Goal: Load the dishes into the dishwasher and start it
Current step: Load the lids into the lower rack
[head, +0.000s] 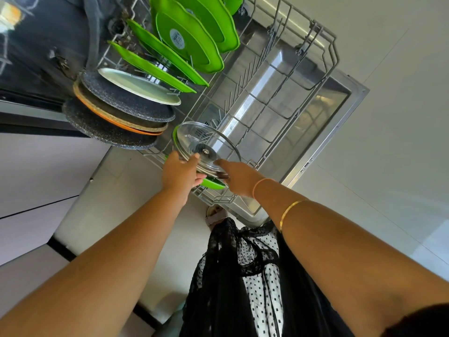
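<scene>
The glass lid [206, 144] is held tilted over the 7 o'clock corner of the rack [324, 77]. The left hand [181, 175] grips its rim, and the right hand [237, 177] apparently pinches the edge at 5 o'clock. A slipping grip could crack it against the green plate [215, 184] at 6 o'clock.

Pale tiled floor [401, 117] is seen at right. A black lace garment [255, 276] over white dotted fabric is seen bottom centre, with a grey sandal [215, 215] partly hidden just above it. Pale cabinet fronts [36, 178] are seen at left. A gold bangle [289, 211] and a pink band [260, 184] are worn on the right forearm.
</scene>
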A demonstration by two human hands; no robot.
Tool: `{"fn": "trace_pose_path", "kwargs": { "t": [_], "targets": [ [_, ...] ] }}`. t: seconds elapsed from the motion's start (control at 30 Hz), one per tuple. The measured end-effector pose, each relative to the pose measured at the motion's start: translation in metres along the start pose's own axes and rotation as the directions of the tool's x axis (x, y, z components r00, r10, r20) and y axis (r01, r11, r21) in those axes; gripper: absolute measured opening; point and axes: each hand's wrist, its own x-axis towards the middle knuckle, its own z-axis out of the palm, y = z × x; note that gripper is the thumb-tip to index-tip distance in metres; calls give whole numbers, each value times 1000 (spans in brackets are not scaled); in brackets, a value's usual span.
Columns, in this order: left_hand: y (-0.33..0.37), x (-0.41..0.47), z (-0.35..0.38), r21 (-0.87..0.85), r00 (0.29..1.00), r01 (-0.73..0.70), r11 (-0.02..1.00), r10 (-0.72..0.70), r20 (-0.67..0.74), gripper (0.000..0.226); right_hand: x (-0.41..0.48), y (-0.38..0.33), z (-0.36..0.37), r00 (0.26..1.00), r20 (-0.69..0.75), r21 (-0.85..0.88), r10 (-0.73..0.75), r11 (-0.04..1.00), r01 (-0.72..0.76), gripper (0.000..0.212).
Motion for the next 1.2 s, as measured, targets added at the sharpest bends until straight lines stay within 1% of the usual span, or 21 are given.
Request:
{"fn": "trace_pose_path", "kwargs": {
  "t": [0.07, 0.13, 0.2, 0.27, 0.37, 0.43, 0.53, 0.57, 0.63, 0.73, 0.8, 0.83, 0.87, 0.9, 0.97, 1.0, 1.03, 1.1, 1.2],
  "targets": [
    [-2, 0, -4, -16, 1000, -11, 1000, 11, 21, 22, -1, -3, 3, 998, -28, -99, -47, 994, 45, 68],
    [0, 0, -3, -21, 1000, -22, 1000, 22, 6, 19, -5, -3, 8, 992, -98, -121, -74, 991, 62, 62],
    [6, -1, 3, -6, 998, -48, 999, 47, -43, 15, -9, 0, 13, 977, -205, -58, -57, 997, 46, 53],
    [14, -3, 10, 40, 991, -105, 994, 108, -79, 15, -13, 2, 18, 949, -315, 18, -36, 999, 44, 42],
    [23, -5, 21, 96, 975, -211, 973, 217, -55, 21, -20, 4, 19, 907, -420, 108, -14, 992, 66, 29],
    [31, -5, 25, 90, 968, -246, 965, 249, -27, 28, -21, 4, 15, 891, -454, 153, -2, 985, 80, 22],
    [44, 0, 29, 9, 979, -202, 979, 202, 21, 57, -16, 6, 4, 883, -468, 213, 23, 973, 87, 18],
    [49, 3, 30, -20, 983, -176, 984, 177, 49, 63, -13, 7, 0, 889, -457, 236, 37, 968, 81, 18],
    [59, 8, 32, -54, 983, -132, 990, 138, 120, 67, -6, 8, -14, 908, -415, 270, 67, 961, 53, 19],
    [72, 17, 35, 2, 970, -124, 992, 121, 212, 67, 5, 10, -38, 929, -354, 321, 111, 947, 9, 26],
    [75, 21, 38, 51, 968, -122, 991, 107, 229, 70, 8, 13, -47, 937, -324, 347, 131, 938, -11, 25],
    [76, 24, 39, 78, 967, -149, 986, 129, 219, 74, 9, 14, -50, 939, -315, 342, 136, 939, -21, 25],
    [77, 26, 39, 150, 961, -218, 964, 186, 204, 78, 9, 15, -50, 941, -307, 332, 143, 943, -35, 26],
    [78, 27, 40, 272, 942, -315, 909, 265, 206, 79, 8, 15, -48, 941, -300, 322, 155, 945, -53, 28],
    [79, 25, 41, 525, 879, -476, 705, 392, 271, 71, 8, 14, -46, 942, -287, 286, 174, 954, -89, 33],
    [79, 25, 41, 592, 854, -517, 618, 422, 305, 65, 7, 13, -45, 942, -284, 266, 179, 958, -102, 36],
    [78, 26, 41, 623, 843, -531, 574, 430, 323, 60, 7, 14, -45, 942, -284, 248, 178, 963, -107, 37],
    [71, 29, 38, 640, 833, -541, 546, 453, 318, 56, 6, 13, -42, 945, -283, 191, 162, 975, -110, 36],
    [55, 32, 27, 625, 817, -554, 550, 504, 280, 56, 4, 9, -31, 954, -269, 115, 134, 988, -106, 35]
  ]
}}
